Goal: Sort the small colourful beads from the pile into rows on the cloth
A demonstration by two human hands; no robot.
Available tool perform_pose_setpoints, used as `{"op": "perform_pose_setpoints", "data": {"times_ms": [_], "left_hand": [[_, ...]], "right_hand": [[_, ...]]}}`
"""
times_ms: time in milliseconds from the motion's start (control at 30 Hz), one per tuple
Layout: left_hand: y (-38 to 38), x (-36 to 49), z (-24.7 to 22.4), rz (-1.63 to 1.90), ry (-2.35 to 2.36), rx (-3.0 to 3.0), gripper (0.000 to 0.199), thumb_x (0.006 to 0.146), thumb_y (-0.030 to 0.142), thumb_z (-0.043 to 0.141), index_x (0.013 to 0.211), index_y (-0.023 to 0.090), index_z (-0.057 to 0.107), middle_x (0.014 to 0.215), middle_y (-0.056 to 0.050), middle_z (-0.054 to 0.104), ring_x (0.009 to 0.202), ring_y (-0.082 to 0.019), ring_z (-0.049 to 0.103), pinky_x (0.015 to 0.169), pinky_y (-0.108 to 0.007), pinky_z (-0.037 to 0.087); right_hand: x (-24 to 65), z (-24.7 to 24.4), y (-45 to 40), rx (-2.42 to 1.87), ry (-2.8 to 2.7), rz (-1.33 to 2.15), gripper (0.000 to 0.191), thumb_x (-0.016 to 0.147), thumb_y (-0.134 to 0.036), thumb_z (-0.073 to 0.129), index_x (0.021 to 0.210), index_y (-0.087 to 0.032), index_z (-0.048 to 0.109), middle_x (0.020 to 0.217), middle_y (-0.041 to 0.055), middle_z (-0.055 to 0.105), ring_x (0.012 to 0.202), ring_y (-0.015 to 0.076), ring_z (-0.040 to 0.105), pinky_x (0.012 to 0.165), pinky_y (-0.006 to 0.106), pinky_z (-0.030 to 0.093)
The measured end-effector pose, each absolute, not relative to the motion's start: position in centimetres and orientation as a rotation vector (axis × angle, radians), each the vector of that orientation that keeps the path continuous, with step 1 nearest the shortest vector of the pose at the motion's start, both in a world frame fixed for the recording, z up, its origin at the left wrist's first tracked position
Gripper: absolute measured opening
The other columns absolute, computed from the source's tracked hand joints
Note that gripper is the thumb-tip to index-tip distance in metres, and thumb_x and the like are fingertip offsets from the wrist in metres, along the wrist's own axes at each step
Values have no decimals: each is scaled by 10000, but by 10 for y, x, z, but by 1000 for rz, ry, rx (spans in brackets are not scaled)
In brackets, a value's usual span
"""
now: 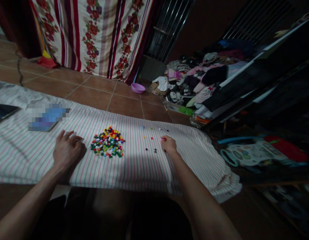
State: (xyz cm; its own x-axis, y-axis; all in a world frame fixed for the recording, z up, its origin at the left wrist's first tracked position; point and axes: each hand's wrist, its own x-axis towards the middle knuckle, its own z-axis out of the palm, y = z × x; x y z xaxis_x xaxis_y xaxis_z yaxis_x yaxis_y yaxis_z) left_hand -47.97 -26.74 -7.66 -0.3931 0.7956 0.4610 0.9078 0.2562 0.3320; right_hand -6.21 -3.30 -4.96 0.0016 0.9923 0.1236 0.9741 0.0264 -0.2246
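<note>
Just left of our right hand (169, 144), small blocky pieces (152, 138) dot the creased, striped cloth (137, 168); we see that hand curled, tips drawn together, but cannot tell whether it pinches anything. Our left hand (67, 150) lies slack, grip released, beside the mounded, many-coloured little cubes (108, 143).

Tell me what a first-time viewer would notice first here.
Probably the heap of small, brightly coloured pieces, lying on the striped cloth between the left hand and the right hand. Beyond the cloth hangs a rose-patterned curtain, with a purple bowl on the floor near its lower right corner.
</note>
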Motion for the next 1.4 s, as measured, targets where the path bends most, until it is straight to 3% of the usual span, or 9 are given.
{"op": "perform_pose_setpoints", "data": {"times_ms": [200,433,667,1000,1200,1400], "left_hand": [[-268,-472,-80,-716,-2208,-1612,253,803,241,414,835,196,661,941,-89,696,1096,-278,603,1166,-489,321],[-268,-462,-77,-637,-2207,-1665,282,834,237,398,977,161,629,1008,-117,671,1173,-293,551,1148,-530,302],[-269,-445,-66,-558,-2365,-1587,398,901,314,334,1141,104,573,1310,-228,530,1357,-394,381,1024,-538,385],[-270,-449,-73,-542,-2323,-1643,392,896,256,362,1194,121,577,1322,-226,554,1297,-366,457,1037,-545,365],[-278,-449,-80,-615,-2281,-1716,454,913,275,321,1224,51,564,1312,-242,564,1313,-362,444,1078,-520,350],[-283,-443,-75,-663,-2273,-1700,403,884,277,347,1173,123,582,1247,-186,609,1277,-315,478,1064,-493,361]], "right_hand": [[-59,-52,-30,-1951,-2063,82,276,766,-109,544,903,-217,757,895,47,749,849,183,686,777,258,501],[-59,-53,-28,-1905,-2069,50,247,764,-118,549,879,-208,749,840,48,741,825,186,680,771,265,498],[-60,-47,-29,-1941,-2087,123,251,777,-99,552,928,-162,742,918,95,738,877,205,675,814,297,491],[-61,-34,-38,-1813,-2085,66,336,742,-87,496,960,-166,739,913,97,709,883,222,665,849,318,488],[-54,-12,-47,-1730,-1983,207,316,710,-112,511,928,-185,729,894,67,724,876,225,673,862,351,505],[-34,17,-64,-1715,-1956,237,287,727,-117,512,903,-170,733,904,58,744,878,195,682,877,321,507]]}}
